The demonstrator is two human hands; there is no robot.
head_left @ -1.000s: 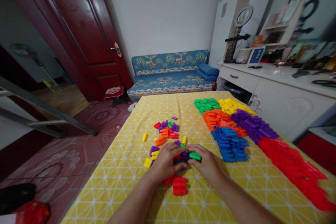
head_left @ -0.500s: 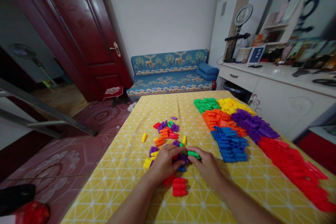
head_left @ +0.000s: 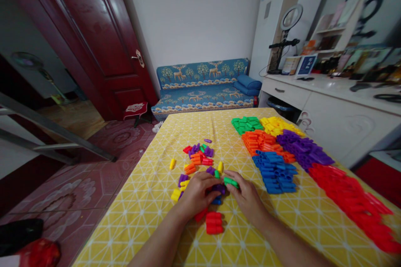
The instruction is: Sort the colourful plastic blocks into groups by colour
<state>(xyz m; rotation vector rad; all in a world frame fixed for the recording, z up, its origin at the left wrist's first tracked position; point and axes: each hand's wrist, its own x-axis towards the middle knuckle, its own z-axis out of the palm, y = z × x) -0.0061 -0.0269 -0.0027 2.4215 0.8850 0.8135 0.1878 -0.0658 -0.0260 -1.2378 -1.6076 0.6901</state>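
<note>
The right hand grips a green piece between thumb and fingers, just above the yellow cloth; the left hand curls over the small mixed pieces beside it, and whether it grips one I cannot tell. A red block lies on the cloth near the wrists, and a blue pile sits to the right of the right hand
</note>
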